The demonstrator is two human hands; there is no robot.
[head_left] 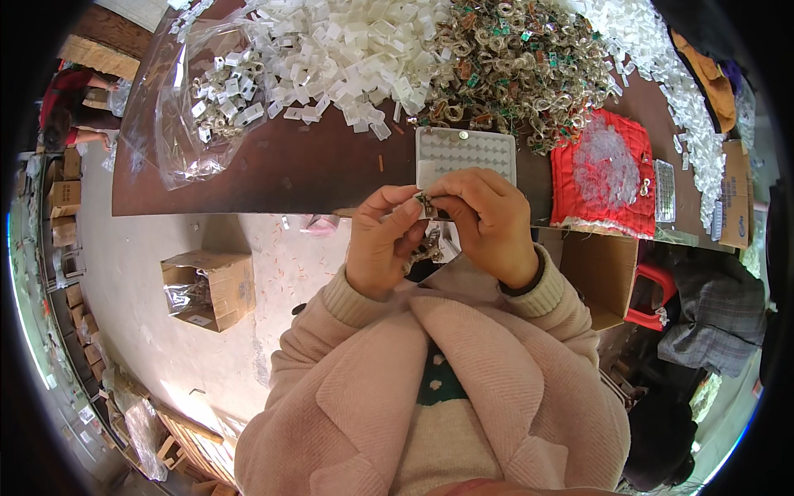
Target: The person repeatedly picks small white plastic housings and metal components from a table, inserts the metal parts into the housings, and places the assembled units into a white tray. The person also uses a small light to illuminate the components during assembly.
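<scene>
My left hand (376, 244) and my right hand (494, 221) meet in front of my chest at the table's near edge. Both are closed, thumbs and fingertips pinching a small electronic part (425, 204) with a pale piece on it. Its exact kind is too small to make out. A loop of clear-coated wire (428, 246) hangs under the fingers of my left hand. Just beyond the hands lies a white gridded tray (469, 154). Farther back is a heap of coiled wires with small green and orange boards (517, 70).
White plastic housings (347, 58) are piled on the brown table (322, 169), left of the wires. A clear bag (186, 124) holds finished-looking pieces. On the right, a red cloth (571, 186) carries tiny clear bits. Cardboard box (223, 289) on the floor; another person (70, 107) far left.
</scene>
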